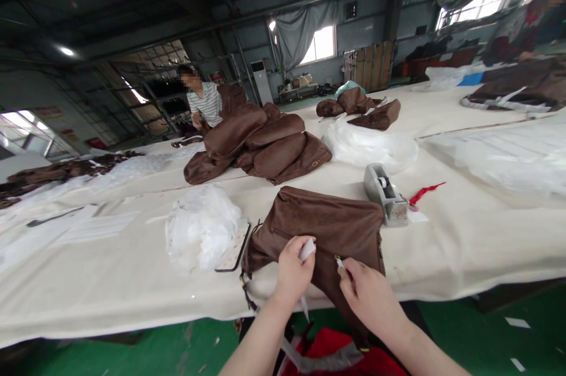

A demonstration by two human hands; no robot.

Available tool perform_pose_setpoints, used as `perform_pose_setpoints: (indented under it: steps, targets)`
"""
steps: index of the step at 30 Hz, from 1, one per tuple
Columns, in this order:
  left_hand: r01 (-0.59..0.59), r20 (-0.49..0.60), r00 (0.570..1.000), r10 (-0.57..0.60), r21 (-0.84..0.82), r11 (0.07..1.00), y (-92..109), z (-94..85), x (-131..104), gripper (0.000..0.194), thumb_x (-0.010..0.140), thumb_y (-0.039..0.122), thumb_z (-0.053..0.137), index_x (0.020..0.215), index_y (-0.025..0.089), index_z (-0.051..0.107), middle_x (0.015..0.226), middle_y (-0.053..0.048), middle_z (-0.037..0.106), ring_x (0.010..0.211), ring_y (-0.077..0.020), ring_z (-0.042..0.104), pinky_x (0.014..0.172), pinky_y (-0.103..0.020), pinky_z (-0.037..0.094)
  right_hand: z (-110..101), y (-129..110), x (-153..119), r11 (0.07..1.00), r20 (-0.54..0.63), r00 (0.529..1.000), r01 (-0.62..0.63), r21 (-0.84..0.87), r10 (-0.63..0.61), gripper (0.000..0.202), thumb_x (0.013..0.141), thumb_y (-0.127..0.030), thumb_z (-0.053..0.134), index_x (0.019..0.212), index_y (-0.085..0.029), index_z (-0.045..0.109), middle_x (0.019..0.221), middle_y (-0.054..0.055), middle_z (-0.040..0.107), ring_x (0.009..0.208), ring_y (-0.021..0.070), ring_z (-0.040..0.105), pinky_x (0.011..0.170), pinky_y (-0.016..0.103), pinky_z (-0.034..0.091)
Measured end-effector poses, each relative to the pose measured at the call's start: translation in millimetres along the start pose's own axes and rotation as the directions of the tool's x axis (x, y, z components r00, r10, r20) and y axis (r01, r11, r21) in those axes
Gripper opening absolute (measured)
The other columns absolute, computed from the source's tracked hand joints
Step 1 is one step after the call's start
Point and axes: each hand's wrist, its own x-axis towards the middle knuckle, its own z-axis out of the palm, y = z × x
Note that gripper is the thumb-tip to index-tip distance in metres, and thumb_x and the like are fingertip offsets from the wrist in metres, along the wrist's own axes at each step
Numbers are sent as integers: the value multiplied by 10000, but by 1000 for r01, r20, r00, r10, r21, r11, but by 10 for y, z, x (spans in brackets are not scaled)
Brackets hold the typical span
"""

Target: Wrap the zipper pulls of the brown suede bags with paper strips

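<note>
A brown leather bag (327, 211) lies on the cream-covered table near its front edge, with straps hanging over that edge. Above the middle of the bag, my left hand (295, 267) is closed on a small white paper piece (307, 249). My right hand (365, 290) pinches a small whitish piece beside the brass zipper pull (338, 259) of the bag. Whether its fingers also grip the pull is too small to tell. A grey tape dispenser (387, 196) stands just behind the bag's right corner.
Crumpled white plastic (201, 226) and a phone-like flat object (234, 249) lie left of the bag. Behind are piled brown bags (265, 143) and clear plastic (371, 143). A red ribbon (427, 192) is beside the dispenser. A person (203, 99) stands across the table.
</note>
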Motion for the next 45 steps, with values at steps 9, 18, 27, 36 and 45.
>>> perform_pose_setpoints:
  steps: [9,18,27,36,45]
  targets:
    - [181,56,983,-174,-143,973,-83,-13,107,173,822,262,568,933,200,684,913,-22,713,851,-162,648,797,-273,493,82,-275,273,984,0,996,85,-159,-86,145,885,-150,435,808,-187,553,730,50,676,665,188,645,592,286,346]
    - [-281,357,924,138,387,878,294,-97,383,142,774,359,702,841,236,681,858,3,667,806,-163,628,751,-265,484,28,65,106,999,-70,998,4,-43,-7,232,933,-322,479,755,-227,595,715,15,677,663,188,635,617,297,346]
    - [-713,765,642,59,566,415,733,89,570,118,821,256,629,854,144,643,840,-68,640,756,-236,660,632,-321,513,69,205,84,998,-118,991,62,-19,-64,102,841,-314,622,797,-230,585,650,-28,587,611,163,571,594,284,331]
    - [-775,790,603,110,547,317,554,189,484,124,855,148,506,931,119,599,871,-94,608,803,-244,637,645,-335,513,178,388,196,992,-268,957,86,-97,-109,112,867,-226,555,758,-218,533,683,-14,588,633,161,583,607,281,343]
    - [-598,708,696,118,480,642,495,18,647,93,802,282,580,865,250,640,906,-5,618,822,-185,609,731,-293,471,187,359,292,997,-221,975,1,-78,-19,176,923,-265,486,760,-213,526,697,6,642,612,172,618,565,282,335]
